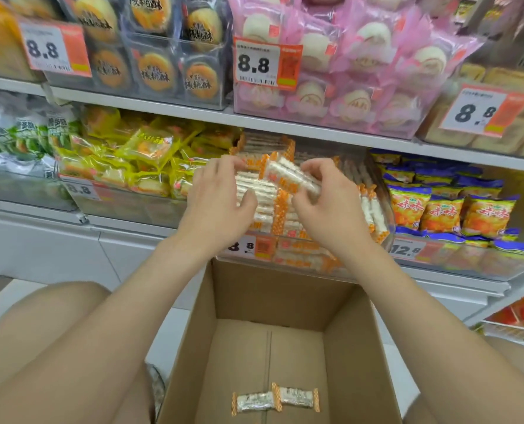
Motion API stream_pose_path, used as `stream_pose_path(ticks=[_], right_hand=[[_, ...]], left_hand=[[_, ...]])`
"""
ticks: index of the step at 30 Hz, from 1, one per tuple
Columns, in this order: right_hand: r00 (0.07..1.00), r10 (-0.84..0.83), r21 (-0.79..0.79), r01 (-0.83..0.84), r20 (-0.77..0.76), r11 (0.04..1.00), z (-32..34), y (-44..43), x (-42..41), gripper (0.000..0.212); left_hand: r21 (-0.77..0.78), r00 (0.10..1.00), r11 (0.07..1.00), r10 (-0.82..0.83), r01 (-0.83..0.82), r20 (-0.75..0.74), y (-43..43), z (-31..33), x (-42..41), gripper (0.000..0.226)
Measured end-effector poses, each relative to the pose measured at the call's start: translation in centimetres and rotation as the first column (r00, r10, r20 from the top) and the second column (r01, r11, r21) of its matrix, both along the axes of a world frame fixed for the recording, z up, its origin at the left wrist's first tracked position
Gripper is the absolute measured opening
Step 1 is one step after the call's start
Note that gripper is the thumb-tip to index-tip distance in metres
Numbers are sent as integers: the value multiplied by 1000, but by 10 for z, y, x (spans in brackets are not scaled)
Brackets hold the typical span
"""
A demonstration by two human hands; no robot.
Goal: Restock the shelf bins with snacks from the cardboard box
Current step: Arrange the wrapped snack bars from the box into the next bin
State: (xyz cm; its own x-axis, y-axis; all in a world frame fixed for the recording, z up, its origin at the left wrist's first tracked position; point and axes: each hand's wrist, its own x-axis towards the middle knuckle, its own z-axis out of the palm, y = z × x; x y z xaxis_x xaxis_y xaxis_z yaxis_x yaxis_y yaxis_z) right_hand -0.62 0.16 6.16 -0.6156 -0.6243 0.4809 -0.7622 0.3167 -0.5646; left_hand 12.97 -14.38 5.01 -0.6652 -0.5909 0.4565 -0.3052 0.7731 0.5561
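Note:
A clear shelf bin [389, 218] in the middle of the lower shelf holds several white snack bars with orange ends. My right hand [328, 203] grips one of these snack bars [291, 175] tilted over the bin. Spread over the stacked bars beside it, my left hand [221, 197] touches them with its fingertips, and I cannot tell if it grips one. Below, the open cardboard box [355, 347] sits between my knees, with two wrapped snack bars [274, 399] lying on its bottom.
Left of the bin lie yellow-wrapped snacks [138, 160] and green packs [25, 133]; to the right stand orange and blue bags [438, 209]. The upper shelf carries pastry trays [156, 62] and pink-wrapped buns [346, 71]. Price tags hang on the bin fronts.

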Motion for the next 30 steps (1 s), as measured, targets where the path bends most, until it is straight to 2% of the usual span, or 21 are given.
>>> stream_pose_path(ticks=[1,3,4,6,8,11,15,18,25,30], right_hand=[[996,-29,70,35,-84,997,1,-14,-8,37],[979,-37,208,80,-203,975,2,-43,-21,39],[974,-20,253,78,-226,964,2,-58,-25,39],[970,21,326,60,-240,944,0,-84,-31,40],[959,31,382,82,-280,921,-6,-102,-34,44],[926,-12,379,167,-378,910,-14,-113,-35,51],[881,121,511,149,-458,847,-21,-113,-38,64],[854,166,548,156,-493,822,-12,-108,-41,60],[812,57,337,176,-581,925,-17,-106,-36,44],[874,-66,98,129,-481,987,-17,-84,-13,31]], left_hand=[[-55,989,997,54,-47,135,-2,-4,-1,50],[-81,920,996,67,-38,387,-1,-8,-2,56],[-90,877,996,53,-11,478,0,-9,-2,55],[-125,820,992,50,27,570,-1,-9,-3,54],[-143,809,989,55,36,585,-2,-6,-2,53],[-157,788,986,51,58,613,-3,-5,-1,50],[-160,778,985,53,63,626,0,-4,-2,46],[-172,788,984,65,52,612,1,-3,-3,44],[-190,839,982,97,7,536,-2,-3,-6,40],[-303,888,950,201,-74,414,1,-7,-7,38]])
